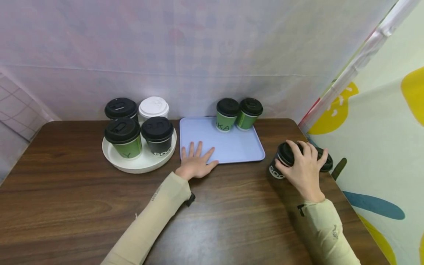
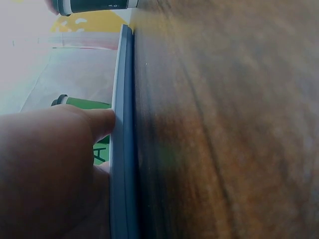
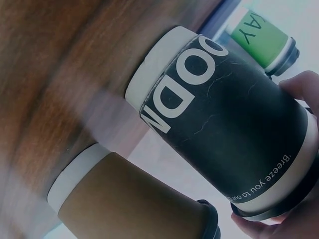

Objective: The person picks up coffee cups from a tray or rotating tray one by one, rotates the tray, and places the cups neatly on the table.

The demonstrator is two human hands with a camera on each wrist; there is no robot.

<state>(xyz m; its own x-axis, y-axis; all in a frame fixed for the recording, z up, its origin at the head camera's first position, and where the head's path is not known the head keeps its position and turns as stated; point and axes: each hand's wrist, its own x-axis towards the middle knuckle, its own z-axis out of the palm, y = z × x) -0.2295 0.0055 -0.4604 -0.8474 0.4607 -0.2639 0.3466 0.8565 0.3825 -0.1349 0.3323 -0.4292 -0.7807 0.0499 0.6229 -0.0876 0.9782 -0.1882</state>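
Observation:
My left hand (image 1: pixel 195 163) lies spread with straight fingers over the near left edge of a pale blue rectangular tray (image 1: pixel 205 138). In the left wrist view, a fingertip touches the tray's rim (image 2: pixel 122 149). Two green paper coffee cups with black lids, one in front (image 1: pixel 225 122) and one behind (image 1: pixel 246 119), stand at the tray's far side. Off to the right, my right hand (image 1: pixel 305 171) grips a black paper coffee cup (image 3: pixel 224 119) around its black lid. Beside it stands a brown paper cup (image 3: pixel 132 194) with a dark lid, partly hidden by my hand in the head view.
On the left, a round white tray (image 1: pixel 132 170) bears several lidded cups: a green one (image 1: pixel 129 148), a black one (image 1: pixel 159 146), one with a white lid (image 1: pixel 154 106) and another black-lidded one (image 1: pixel 120 108). Curtains (image 1: pixel 212 48) hang behind the wooden table (image 1: pixel 225 217).

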